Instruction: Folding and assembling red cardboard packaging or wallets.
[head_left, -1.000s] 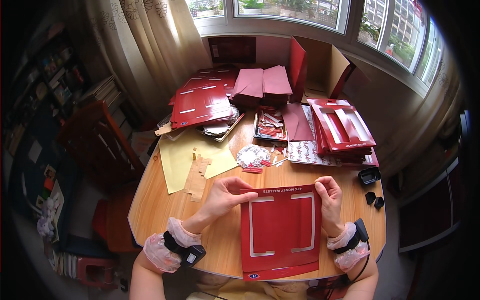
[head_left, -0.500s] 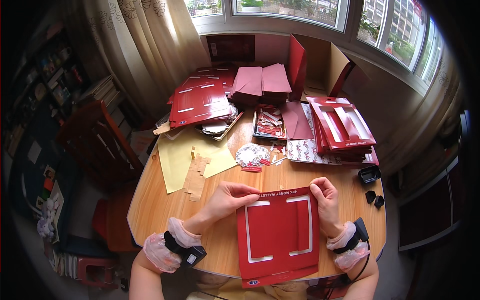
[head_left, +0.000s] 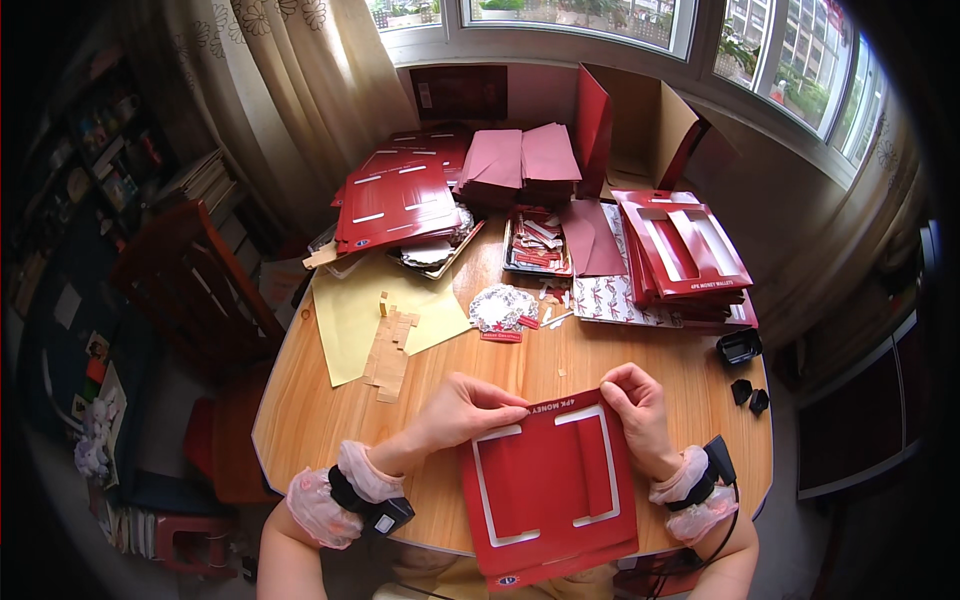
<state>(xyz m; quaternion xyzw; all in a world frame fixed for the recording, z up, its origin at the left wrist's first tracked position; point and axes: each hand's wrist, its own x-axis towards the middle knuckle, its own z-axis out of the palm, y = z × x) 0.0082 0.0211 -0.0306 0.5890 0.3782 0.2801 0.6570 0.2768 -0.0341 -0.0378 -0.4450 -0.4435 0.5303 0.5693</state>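
A flat red cardboard wallet sleeve [head_left: 547, 478] with white-edged cut-out windows is held over the near table edge, tilted with its right side higher. My left hand [head_left: 462, 412] pinches its far edge near the left corner between thumb and fingers. At the far right corner, my right hand [head_left: 640, 408] grips the same edge, also closed. Both wrists wear pink plastic covers and black strapped devices. Beyond the hands lie a lacy white paper piece [head_left: 500, 305] with small red labels and a strip of tan tape pieces [head_left: 390, 360] on a yellow sheet [head_left: 345, 310].
Red cards [head_left: 400, 205] are piled at the back left beside stacks of pink envelopes [head_left: 550, 155]. A tray of small red and white labels [head_left: 538, 240] sits mid-table. Cut-out red sleeves [head_left: 683, 245] are stacked at right, near small black containers [head_left: 740, 347]. Behind stands an open carton [head_left: 635, 130].
The red sleeve has turned counterclockwise and come slightly nearer to me. My right hand has shifted left with its corner, while my left hand has moved a little right and nearer.
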